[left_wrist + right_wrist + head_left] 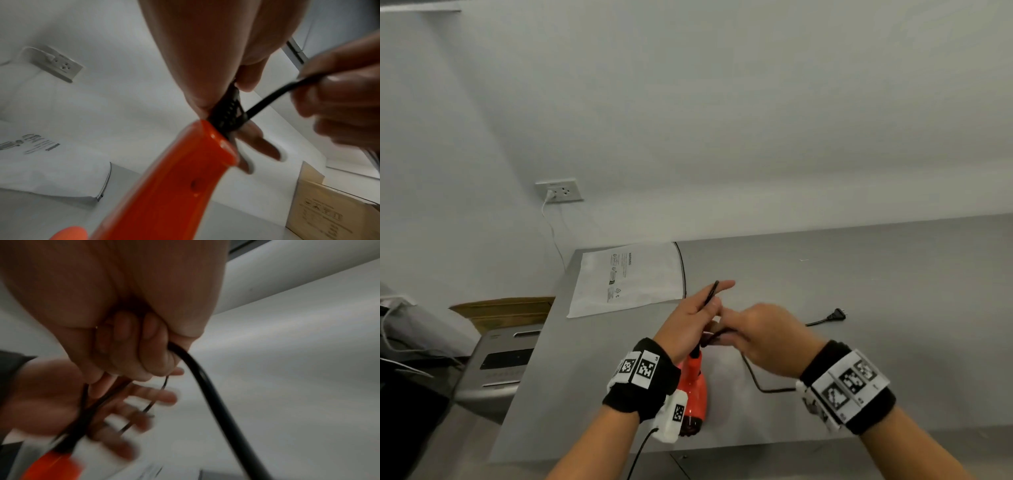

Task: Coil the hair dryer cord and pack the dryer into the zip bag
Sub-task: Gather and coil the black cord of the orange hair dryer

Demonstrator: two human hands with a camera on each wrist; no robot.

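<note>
The orange hair dryer (693, 387) lies on the grey surface (859, 308), close to the person, partly under the left wrist. Its black cord (756, 380) comes out of the handle end.

The left hand (688, 325) has loops of the cord lying across its palm and pinches the thick ribbed part of the cord next to the handle; the other fingers are stretched out. That hand's grip is grasping the cord. The right hand (767, 342) is just beside it, with fingers curled tight around the cord. Its grip is clenched on the cord too. From there the cord hangs down, runs along the surface under the right wrist and ends at the plug (837, 314), which lies flat to the right.

Farther back on the surface lies the white zip bag (626, 279), flat, with a dark zip along its right edge. It has the word WARNING printed on it; the smaller print is too small to read.

Left of the surface sits a brown cardboard box (506, 310). On the wall behind is a white socket (560, 190) with a white cable plugged in.
</note>
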